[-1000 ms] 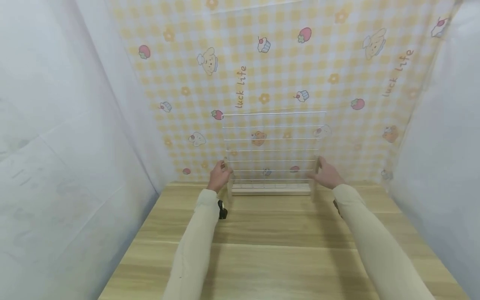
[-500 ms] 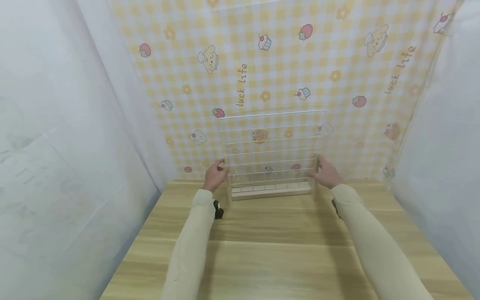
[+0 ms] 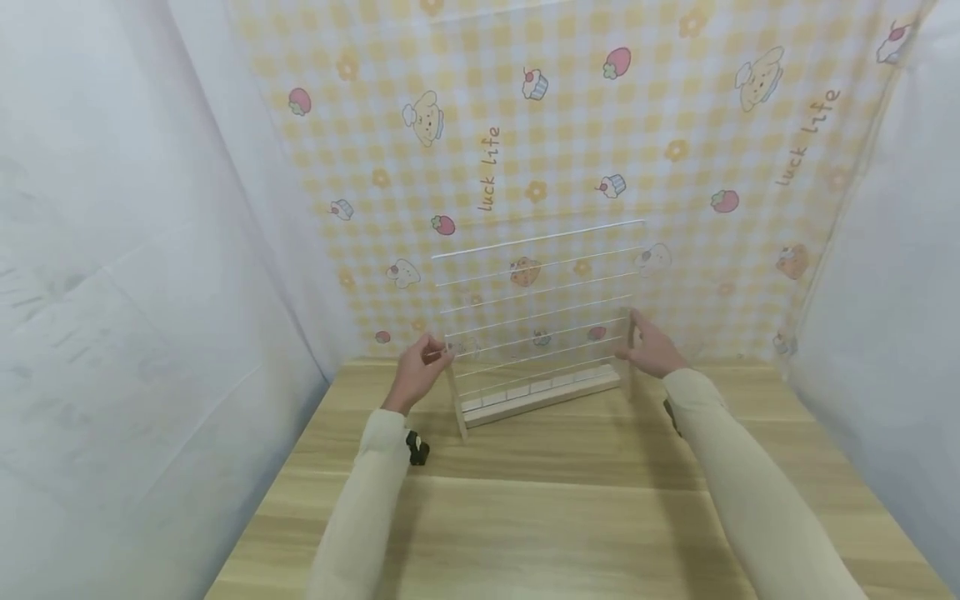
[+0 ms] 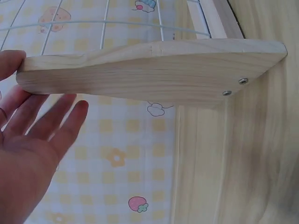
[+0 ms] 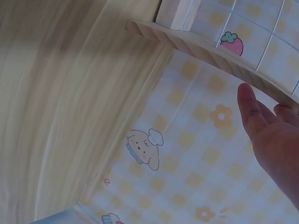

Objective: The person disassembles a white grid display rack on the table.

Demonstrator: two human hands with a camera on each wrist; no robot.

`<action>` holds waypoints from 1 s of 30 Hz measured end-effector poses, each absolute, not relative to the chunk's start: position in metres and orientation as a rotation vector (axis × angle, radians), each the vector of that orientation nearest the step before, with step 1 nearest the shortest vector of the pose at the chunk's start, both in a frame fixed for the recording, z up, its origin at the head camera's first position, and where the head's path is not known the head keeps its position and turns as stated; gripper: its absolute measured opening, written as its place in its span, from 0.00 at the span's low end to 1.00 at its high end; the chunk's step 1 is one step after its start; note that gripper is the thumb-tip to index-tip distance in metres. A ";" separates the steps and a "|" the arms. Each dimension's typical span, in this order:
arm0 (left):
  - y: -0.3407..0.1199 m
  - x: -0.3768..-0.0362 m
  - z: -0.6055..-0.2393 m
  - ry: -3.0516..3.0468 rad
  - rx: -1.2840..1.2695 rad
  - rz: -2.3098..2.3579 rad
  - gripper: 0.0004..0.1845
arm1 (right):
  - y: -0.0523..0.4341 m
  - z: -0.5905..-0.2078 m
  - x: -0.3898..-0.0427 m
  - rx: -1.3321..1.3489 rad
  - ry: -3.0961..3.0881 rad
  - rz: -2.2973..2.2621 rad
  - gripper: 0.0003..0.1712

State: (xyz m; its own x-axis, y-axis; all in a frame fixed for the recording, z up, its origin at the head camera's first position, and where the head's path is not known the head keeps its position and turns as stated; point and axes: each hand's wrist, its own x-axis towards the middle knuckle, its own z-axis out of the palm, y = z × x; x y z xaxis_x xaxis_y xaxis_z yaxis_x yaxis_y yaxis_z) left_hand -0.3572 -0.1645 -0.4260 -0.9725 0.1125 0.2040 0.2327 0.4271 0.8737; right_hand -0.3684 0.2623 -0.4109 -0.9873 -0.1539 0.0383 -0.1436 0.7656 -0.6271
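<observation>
A wire grid rack [image 3: 543, 402] with white wires, wooden side panels and a wooden base bar stands upright near the back of the table. It sits at an angle, its left end nearer to me. My left hand [image 3: 414, 377] pinches the upper end of the left side panel [image 4: 140, 74], thumb on one face and fingertips on the other in the left wrist view. At the other end, my right hand [image 3: 654, 347] holds the upper part of the right side panel [image 5: 210, 55]. In the right wrist view the fingertips touch that panel's outer face; the thumb is not clearly seen there.
The wood-grain table [image 3: 555, 533] stretches from the rack towards me. Behind it hangs a yellow checked cloth [image 3: 570, 150] with printed figures. White sheets enclose the left side [image 3: 135, 275] and the right side [image 3: 885, 333].
The rack's left end has swung towards me, with my left hand moving nearer and slightly left along with it. The right end and my right hand have stayed almost in place.
</observation>
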 end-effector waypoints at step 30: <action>-0.147 -0.288 -0.460 -2.138 -0.282 -1.723 0.13 | 0.151 -0.389 -0.349 -0.537 3.277 -1.679 0.43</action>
